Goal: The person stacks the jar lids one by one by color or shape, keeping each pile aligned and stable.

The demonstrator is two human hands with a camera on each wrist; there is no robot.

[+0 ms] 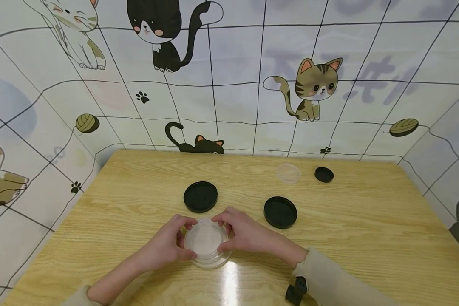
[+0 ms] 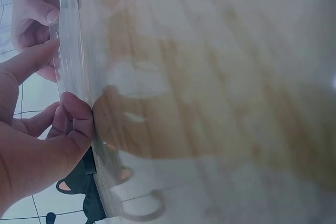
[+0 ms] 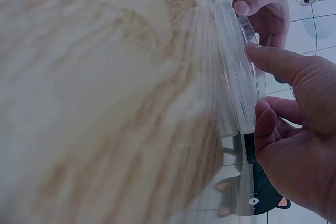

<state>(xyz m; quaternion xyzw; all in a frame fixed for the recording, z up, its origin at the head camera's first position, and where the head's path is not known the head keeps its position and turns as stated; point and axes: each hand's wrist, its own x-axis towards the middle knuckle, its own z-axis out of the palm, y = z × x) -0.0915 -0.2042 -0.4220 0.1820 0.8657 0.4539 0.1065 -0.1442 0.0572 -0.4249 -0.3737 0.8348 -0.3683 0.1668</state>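
In the head view, a small clear round dish [image 1: 205, 240] sits over a wider clear round dish [image 1: 210, 265] at the front of the table. My left hand [image 1: 167, 243] grips the small dish's rim from the left, thumb toward me and fingertips at the far side. Opposite it, my right hand [image 1: 242, 231] pinches the same rim from the right. Both wrist views show the stacked clear dishes [image 3: 236, 72] edge-on, low over the table; whether the upper one is fully seated cannot be told.
Two large black round lids [image 1: 200, 196] lie beyond the hands, one a black lid [image 1: 280, 212] to the right. Farther back are a clear disc [image 1: 288, 173] and a small black lid [image 1: 324, 174]. A cat-patterned cloth [image 1: 237, 102] borders the wooden table [image 1: 367, 238].
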